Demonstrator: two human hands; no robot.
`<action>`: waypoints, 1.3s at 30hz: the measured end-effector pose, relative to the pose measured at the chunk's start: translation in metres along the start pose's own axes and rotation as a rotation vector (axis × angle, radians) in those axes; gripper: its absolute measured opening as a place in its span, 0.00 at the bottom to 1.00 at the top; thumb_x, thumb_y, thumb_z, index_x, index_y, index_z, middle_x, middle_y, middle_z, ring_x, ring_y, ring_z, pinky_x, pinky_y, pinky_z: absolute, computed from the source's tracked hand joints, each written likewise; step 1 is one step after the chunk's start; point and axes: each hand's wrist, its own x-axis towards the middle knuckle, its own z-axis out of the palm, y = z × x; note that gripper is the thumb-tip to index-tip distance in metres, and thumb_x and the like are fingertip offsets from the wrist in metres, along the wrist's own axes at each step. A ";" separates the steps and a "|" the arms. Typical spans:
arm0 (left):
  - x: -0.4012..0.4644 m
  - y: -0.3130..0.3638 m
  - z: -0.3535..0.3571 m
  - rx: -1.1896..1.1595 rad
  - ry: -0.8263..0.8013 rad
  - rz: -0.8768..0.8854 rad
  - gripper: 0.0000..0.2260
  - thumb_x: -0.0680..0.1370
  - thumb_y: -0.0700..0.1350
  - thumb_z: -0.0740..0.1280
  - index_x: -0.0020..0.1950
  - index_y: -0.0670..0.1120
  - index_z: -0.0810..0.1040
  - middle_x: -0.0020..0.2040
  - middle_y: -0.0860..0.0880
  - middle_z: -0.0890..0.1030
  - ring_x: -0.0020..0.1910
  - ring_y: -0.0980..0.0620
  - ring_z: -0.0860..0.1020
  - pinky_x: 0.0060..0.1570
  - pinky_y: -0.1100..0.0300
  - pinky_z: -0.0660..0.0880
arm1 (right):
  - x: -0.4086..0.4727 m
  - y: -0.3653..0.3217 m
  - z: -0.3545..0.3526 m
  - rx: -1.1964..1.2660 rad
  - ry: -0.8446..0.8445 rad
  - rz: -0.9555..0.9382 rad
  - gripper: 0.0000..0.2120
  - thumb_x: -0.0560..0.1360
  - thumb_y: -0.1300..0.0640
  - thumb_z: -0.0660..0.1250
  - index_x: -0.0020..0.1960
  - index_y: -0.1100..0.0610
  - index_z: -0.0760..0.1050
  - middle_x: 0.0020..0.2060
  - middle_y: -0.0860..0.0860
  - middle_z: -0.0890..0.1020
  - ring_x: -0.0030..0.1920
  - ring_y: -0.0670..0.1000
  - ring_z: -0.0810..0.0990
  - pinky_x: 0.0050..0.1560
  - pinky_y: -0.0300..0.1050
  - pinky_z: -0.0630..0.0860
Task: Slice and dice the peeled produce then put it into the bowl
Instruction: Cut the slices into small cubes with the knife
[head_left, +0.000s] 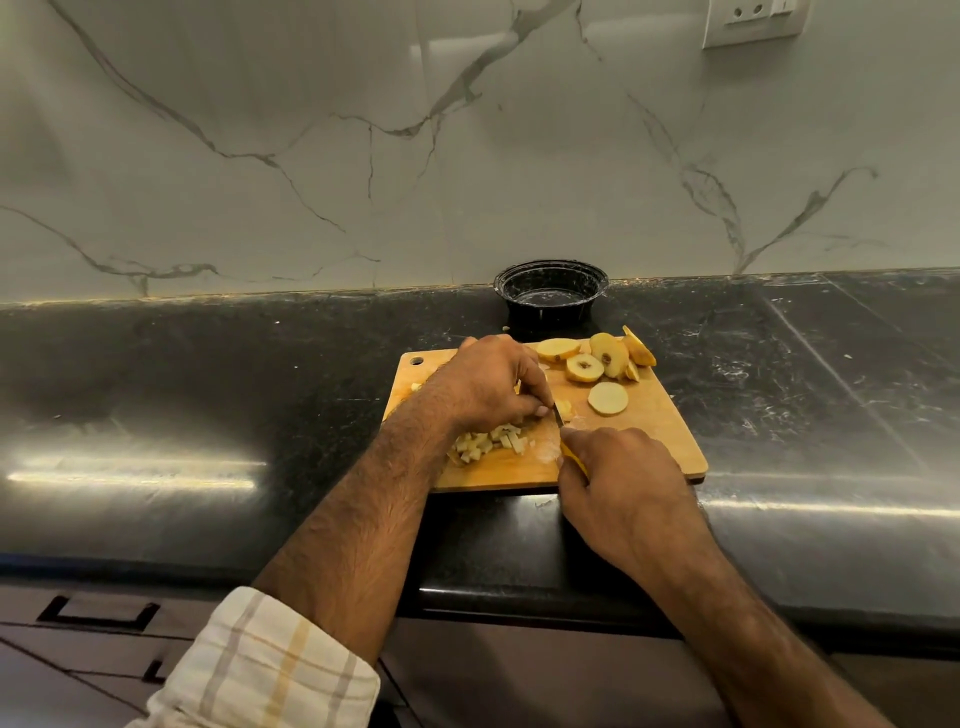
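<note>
Dicing on cutting board (644, 441) — left hand (488, 384) pins produce piece (565, 408) just left of knife (563, 436) gripped by right hand (623, 483), bowl (550, 291) beyond.

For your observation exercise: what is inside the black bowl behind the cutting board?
The black bowl shows only its glossy dark inner wall and base, with no diced pieces visible. Its near rim hides the nearest part of the floor, so that part cannot be checked.

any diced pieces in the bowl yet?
No, the black bowl looks empty; the diced pieces lie on the cutting board.
</note>
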 end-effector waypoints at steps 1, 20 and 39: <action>0.000 0.001 0.000 0.009 -0.005 -0.006 0.04 0.77 0.50 0.77 0.50 0.57 0.88 0.46 0.64 0.81 0.52 0.63 0.73 0.74 0.42 0.62 | -0.003 0.001 -0.001 -0.003 -0.019 -0.005 0.18 0.84 0.48 0.60 0.71 0.49 0.76 0.59 0.50 0.82 0.57 0.53 0.78 0.57 0.50 0.78; -0.007 0.018 0.008 0.061 0.016 -0.013 0.04 0.79 0.52 0.75 0.52 0.56 0.87 0.50 0.62 0.81 0.54 0.60 0.76 0.71 0.44 0.66 | -0.016 0.042 -0.004 0.202 0.240 -0.008 0.20 0.84 0.47 0.62 0.75 0.47 0.74 0.44 0.46 0.84 0.35 0.41 0.74 0.38 0.37 0.70; -0.011 0.024 0.009 0.002 0.061 -0.082 0.11 0.78 0.57 0.74 0.55 0.53 0.83 0.48 0.56 0.82 0.48 0.58 0.80 0.52 0.57 0.82 | -0.015 0.047 0.003 0.211 0.268 0.007 0.20 0.82 0.46 0.63 0.72 0.46 0.77 0.48 0.49 0.87 0.39 0.47 0.79 0.48 0.48 0.81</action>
